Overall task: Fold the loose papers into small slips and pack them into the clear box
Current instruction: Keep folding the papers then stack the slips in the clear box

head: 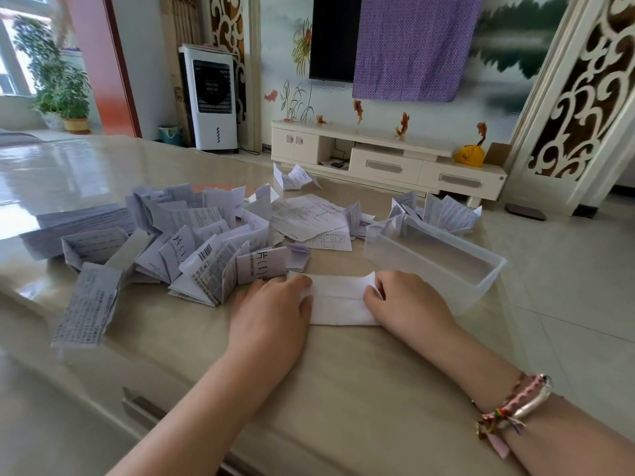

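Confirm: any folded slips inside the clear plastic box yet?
No. The clear plastic rectangular box shows only its bare bottom; the folded printed paper slips sit behind it on the table.
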A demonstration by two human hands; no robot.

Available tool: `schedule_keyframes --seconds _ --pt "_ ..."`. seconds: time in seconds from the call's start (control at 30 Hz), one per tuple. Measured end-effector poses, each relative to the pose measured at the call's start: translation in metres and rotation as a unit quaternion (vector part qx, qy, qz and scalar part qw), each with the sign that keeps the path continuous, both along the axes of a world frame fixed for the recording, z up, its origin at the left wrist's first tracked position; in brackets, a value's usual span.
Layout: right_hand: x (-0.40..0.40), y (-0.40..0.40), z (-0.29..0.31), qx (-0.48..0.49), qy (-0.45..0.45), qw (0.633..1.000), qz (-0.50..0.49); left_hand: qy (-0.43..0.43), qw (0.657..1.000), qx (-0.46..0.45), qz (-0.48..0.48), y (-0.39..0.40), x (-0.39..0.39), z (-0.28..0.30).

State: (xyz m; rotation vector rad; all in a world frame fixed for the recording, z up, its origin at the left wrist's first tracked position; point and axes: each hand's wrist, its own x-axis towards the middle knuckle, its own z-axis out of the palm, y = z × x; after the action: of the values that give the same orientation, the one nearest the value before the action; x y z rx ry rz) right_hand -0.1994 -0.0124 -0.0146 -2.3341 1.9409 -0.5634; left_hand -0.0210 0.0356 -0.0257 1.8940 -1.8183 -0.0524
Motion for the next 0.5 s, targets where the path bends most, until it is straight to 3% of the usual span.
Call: schedule_keyframes --seconds 0.5 --pt "0.0032 0.0035 0.0013 -0.025 0.068 0.997 -0.006 -0.054 0.998 0.036 0.014 0.0053 -0.0035 0.0078"
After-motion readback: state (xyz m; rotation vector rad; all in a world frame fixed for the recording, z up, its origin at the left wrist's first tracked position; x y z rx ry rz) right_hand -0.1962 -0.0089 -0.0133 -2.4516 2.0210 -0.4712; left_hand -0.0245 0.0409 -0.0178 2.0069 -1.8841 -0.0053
